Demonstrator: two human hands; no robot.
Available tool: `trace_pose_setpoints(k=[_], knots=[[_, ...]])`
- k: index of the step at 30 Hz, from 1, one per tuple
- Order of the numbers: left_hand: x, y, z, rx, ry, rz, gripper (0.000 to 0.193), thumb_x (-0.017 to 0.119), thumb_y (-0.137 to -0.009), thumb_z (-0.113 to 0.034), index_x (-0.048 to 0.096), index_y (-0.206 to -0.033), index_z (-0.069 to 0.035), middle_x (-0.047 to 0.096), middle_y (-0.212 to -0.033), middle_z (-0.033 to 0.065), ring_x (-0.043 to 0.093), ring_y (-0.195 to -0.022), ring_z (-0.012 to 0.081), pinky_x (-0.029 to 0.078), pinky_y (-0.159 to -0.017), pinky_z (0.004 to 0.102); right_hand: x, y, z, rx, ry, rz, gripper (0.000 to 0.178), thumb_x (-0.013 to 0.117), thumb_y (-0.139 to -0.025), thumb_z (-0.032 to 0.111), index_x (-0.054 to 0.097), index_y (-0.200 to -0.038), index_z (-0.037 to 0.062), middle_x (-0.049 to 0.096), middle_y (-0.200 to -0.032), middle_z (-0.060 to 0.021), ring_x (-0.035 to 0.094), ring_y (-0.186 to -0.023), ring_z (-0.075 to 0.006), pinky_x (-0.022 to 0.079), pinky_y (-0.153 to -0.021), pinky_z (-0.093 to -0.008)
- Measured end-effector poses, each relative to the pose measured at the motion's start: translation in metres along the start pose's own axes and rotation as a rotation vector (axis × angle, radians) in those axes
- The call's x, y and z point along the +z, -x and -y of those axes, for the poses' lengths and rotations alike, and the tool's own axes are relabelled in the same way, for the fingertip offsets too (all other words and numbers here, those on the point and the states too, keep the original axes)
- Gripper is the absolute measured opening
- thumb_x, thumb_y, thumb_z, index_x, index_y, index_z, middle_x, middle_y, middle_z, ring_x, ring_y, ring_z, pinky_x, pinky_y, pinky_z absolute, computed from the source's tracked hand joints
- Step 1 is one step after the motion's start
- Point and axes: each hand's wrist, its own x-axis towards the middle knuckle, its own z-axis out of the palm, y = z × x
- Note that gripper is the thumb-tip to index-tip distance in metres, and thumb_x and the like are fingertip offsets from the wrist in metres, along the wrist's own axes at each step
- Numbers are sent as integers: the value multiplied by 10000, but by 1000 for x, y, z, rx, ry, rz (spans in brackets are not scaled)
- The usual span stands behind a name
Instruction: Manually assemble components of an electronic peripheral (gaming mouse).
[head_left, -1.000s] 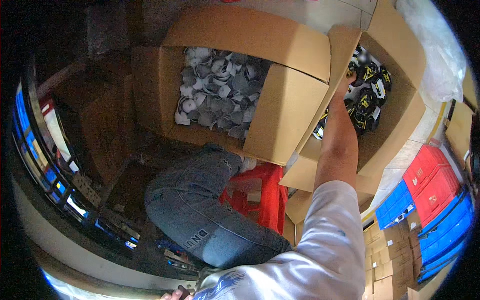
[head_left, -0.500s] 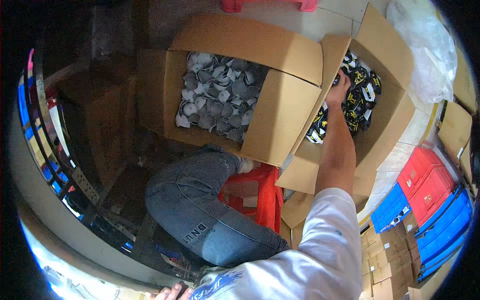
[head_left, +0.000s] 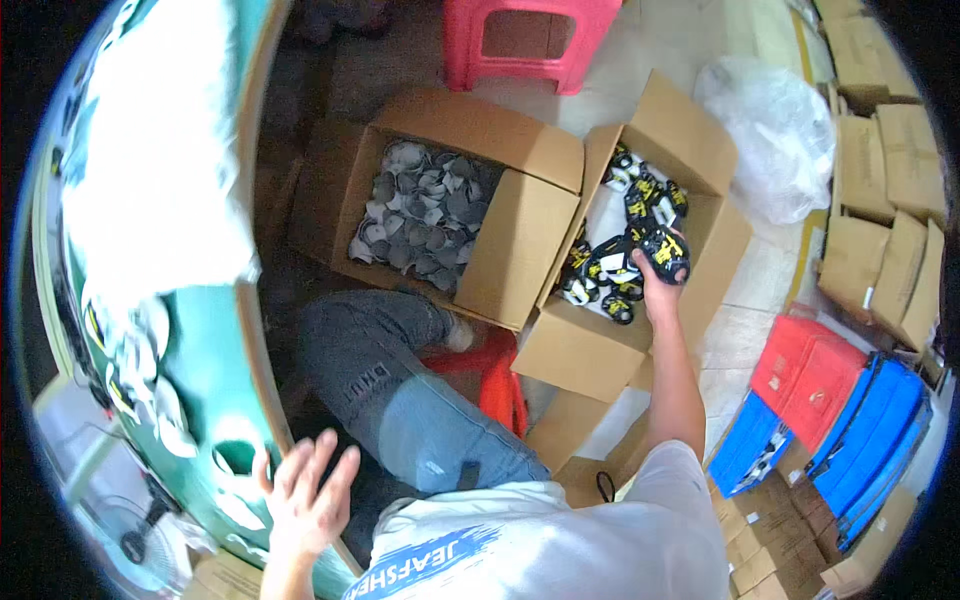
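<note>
My right hand (head_left: 656, 280) is inside the open cardboard box (head_left: 715, 180) on the right, its fingers closed around a rounded black piece with yellow markings (head_left: 663, 250). What kind of piece it is, I cannot make out. Several similar black, yellow and white pieces (head_left: 600, 262) lie loose below it in the box. My left hand (head_left: 305, 490) hovers at or rests on the edge of the green table (head_left: 205, 330), fingers spread and nothing in them. Whether it touches the table is unclear. White and dark pieces (head_left: 150, 370) lie on that table.
A second cardboard box (head_left: 520, 240) holds grey cup-shaped pieces (head_left: 425, 215). Beyond stands a pink stool (head_left: 530, 75); a red stool (head_left: 500, 390) is by my leg. Clear plastic bag (head_left: 765, 140), red crate (head_left: 805, 375), blue crates (head_left: 865, 450) and stacked cartons (head_left: 870, 170) line the right.
My right hand has lifted from deep among the pieces, bringing a black one into view. My left hand has come up from the lower edge and spread open. The view has shifted, showing the green table.
</note>
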Motion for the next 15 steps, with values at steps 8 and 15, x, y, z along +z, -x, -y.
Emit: trace_pose_setpoints(k=[8,15], knots=[[10,9,14,93,255,-425,701,917,-894,-237,725,-1568,-235,662,-1629,88,602,-1522,324,354,-1325,636,-23,148,260,-625,-229,307,796,973,-849,75,558,-1528,54,593,-1434,-60,590,-1370,-231,455,-1246,-434],[-4,130,-21,-178,1135,-973,1237,870,-980,-572,166,-1871,-81,145,-1893,294,215,-1740,498,318,-1355,608,82,361,388,-1108,-318,949,1005,1092,-809,291,461,-1556,59,601,-1455,-99,656,-1328,-239,556,-1157,-437]])
